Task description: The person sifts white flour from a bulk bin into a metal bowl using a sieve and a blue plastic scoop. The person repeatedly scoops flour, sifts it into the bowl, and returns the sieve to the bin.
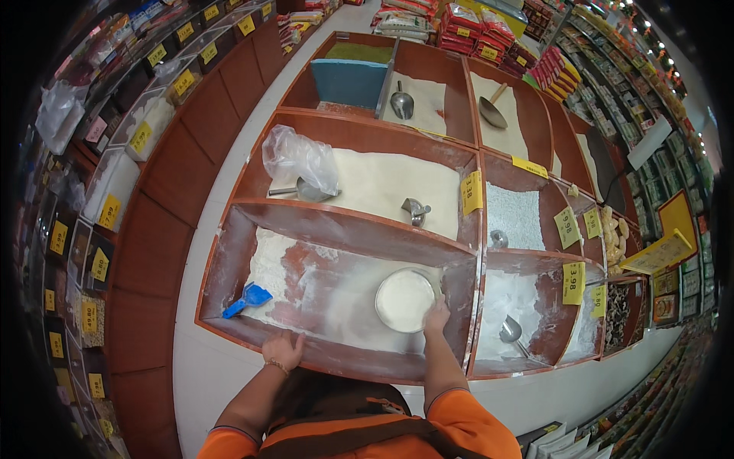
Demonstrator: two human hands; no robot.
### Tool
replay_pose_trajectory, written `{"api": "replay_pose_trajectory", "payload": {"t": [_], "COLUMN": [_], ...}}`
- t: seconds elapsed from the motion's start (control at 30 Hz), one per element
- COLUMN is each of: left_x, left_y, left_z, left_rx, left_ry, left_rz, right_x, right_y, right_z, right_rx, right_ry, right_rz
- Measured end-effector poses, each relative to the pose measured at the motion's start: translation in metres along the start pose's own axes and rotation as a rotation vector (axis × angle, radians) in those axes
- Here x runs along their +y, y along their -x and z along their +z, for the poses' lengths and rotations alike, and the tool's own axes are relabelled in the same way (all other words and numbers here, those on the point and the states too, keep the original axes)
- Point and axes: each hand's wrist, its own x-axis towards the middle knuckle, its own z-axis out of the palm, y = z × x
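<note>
My right hand [437, 315] grips the rim of a round metal sieve [405, 300] that holds white flour, at the right side of the near wooden bin. Fine flour lies spread on the bin floor beneath and beside the sieve. My left hand [283, 349] rests on the front edge of the wooden bin [367, 361], with nothing seen in it and the thumb apart from the fingers. A blue plastic scoop [250, 299] lies at the bin's left end, beside a bank of flour [268, 269].
Wooden dividers separate further bins. Behind, one holds pale flour [390, 178], metal scoops [416, 212] and a clear plastic bag [301, 158]. To the right, white powder [507, 298] holds a metal scoop [510, 330]. Bins with yellow price cards [184, 81] line the left.
</note>
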Motion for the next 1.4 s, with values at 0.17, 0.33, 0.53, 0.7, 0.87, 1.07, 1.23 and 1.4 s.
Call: {"api": "replay_pose_trajectory", "payload": {"t": [0.17,0.33,0.53,0.7,0.87,1.07,1.23,1.4], "left_x": [0.001,0.001,0.000,-0.001,-0.003,-0.005,-0.005,-0.006], "left_y": [0.000,0.000,0.000,0.001,0.001,0.002,0.000,0.000], "left_z": [0.000,-0.001,0.001,0.001,0.004,0.007,0.007,0.008], "left_rx": [0.018,0.008,0.016,0.024,0.042,0.084,0.086,0.067], "left_ry": [-0.007,-0.007,0.003,0.030,0.024,0.049,0.039,0.048], "left_rz": [-0.001,-0.008,-0.013,0.003,0.022,0.036,0.039,0.029], "right_x": [0.023,0.016,0.002,-0.005,-0.007,0.020,0.021,-0.002], "right_y": [-0.008,-0.012,-0.002,0.005,0.001,-0.016,-0.018,-0.006], "right_z": [0.010,0.001,0.002,0.000,-0.006,-0.008,-0.010,-0.016], "right_rx": [-0.080,0.002,0.025,-0.112,-0.087,-0.055,-0.035,-0.102], "right_ry": [0.109,0.055,-0.210,0.069,-0.255,-0.120,0.406,-0.347], "right_rz": [-0.241,-0.011,0.026,-0.141,0.111,-0.013,-0.327,0.098]}}
